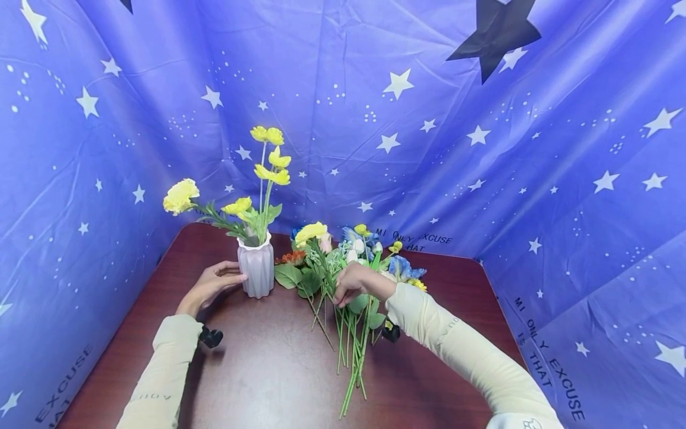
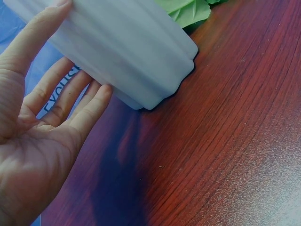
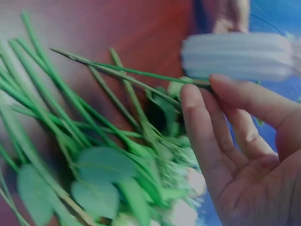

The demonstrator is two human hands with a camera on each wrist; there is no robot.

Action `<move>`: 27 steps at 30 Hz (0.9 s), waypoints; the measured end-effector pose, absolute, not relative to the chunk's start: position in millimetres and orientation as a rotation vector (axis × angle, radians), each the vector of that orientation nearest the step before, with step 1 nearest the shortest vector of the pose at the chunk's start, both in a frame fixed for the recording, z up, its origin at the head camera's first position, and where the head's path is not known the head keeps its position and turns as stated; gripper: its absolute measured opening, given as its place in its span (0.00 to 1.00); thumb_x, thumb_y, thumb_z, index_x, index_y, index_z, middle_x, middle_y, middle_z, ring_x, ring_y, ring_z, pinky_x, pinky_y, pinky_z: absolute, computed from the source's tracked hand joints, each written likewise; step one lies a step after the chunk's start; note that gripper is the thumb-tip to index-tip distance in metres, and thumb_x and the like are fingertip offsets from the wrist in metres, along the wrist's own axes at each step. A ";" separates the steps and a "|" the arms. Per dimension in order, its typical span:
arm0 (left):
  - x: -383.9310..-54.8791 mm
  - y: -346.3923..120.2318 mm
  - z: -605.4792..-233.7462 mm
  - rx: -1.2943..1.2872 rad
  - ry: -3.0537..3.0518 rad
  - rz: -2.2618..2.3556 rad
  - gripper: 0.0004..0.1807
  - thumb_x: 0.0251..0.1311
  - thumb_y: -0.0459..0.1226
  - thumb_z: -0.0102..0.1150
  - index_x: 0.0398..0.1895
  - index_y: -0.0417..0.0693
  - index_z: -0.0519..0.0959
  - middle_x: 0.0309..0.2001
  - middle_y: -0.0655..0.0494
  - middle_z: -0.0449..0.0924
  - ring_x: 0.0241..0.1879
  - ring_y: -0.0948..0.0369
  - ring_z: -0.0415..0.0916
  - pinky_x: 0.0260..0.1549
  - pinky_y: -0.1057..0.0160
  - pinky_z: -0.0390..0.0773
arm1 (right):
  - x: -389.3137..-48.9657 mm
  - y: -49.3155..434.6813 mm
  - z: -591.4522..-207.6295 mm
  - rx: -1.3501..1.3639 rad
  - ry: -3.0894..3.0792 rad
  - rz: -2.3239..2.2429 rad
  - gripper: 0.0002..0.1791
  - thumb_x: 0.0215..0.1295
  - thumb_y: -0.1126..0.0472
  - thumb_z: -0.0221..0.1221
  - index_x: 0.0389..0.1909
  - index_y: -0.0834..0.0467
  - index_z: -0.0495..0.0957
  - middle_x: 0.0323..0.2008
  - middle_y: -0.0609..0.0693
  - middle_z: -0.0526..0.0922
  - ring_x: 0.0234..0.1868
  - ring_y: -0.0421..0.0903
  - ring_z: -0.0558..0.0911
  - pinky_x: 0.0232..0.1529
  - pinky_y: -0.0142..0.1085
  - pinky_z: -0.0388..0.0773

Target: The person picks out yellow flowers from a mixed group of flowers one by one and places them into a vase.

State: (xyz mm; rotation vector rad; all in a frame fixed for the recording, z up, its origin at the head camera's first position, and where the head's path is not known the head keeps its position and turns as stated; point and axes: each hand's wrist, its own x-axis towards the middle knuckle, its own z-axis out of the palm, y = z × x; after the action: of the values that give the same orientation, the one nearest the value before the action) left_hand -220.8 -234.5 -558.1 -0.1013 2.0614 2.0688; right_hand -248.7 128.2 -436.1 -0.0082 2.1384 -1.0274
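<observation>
One relaxed left hand (image 1: 210, 287) is touching one upright fluted vase (image 1: 256, 269); one right hand (image 1: 355, 282) is pinching one green stem (image 3: 143, 72), its long axis slanting up-left in the right-wrist view.

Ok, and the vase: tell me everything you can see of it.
The vase is pale lilac-white, with vertically fluted walls and a scalloped rim. Its surface looks smooth; ceramic or plastic, I cannot tell. It stands upright on the reddish-brown table, left of the loose flowers. Yellow flowers on green, leafy stems stand in it, one leaning out to the left. The left hand touches its left side.
</observation>
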 end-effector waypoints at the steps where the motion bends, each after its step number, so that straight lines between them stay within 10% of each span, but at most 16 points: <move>1: -220.9 -234.6 -558.1 -0.098 2.062 2.067 0.36 0.64 0.35 0.68 0.68 0.26 0.64 0.44 0.64 0.82 0.44 0.73 0.81 0.55 0.64 0.83 | -251.5 129.5 -431.2 -0.021 2.135 -1.032 0.09 0.51 0.81 0.67 0.23 0.66 0.80 0.18 0.54 0.85 0.18 0.44 0.84 0.30 0.36 0.88; 9: -221.2 -235.2 -558.5 -0.097 2.083 2.037 0.37 0.64 0.38 0.69 0.69 0.27 0.64 0.49 0.57 0.82 0.45 0.73 0.81 0.56 0.64 0.83 | -271.3 146.9 -387.2 -0.134 2.129 -1.046 0.29 0.54 0.77 0.69 0.58 0.77 0.74 0.28 0.58 0.89 0.27 0.47 0.89 0.40 0.39 0.89; 27: -220.0 -234.9 -558.2 -0.110 2.097 2.025 0.36 0.64 0.38 0.69 0.68 0.28 0.65 0.55 0.50 0.80 0.46 0.73 0.80 0.56 0.65 0.83 | -269.3 163.3 -308.3 -0.372 2.286 -1.410 0.16 0.50 0.70 0.75 0.42 0.66 0.87 0.34 0.49 0.90 0.42 0.53 0.88 0.56 0.49 0.84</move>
State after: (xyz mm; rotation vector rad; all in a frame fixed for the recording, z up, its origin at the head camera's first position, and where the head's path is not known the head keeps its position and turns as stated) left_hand -220.0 -234.9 -558.2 -0.1102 2.0973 2.0250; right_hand -269.3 163.3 -308.3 -0.3718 2.2860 -1.4099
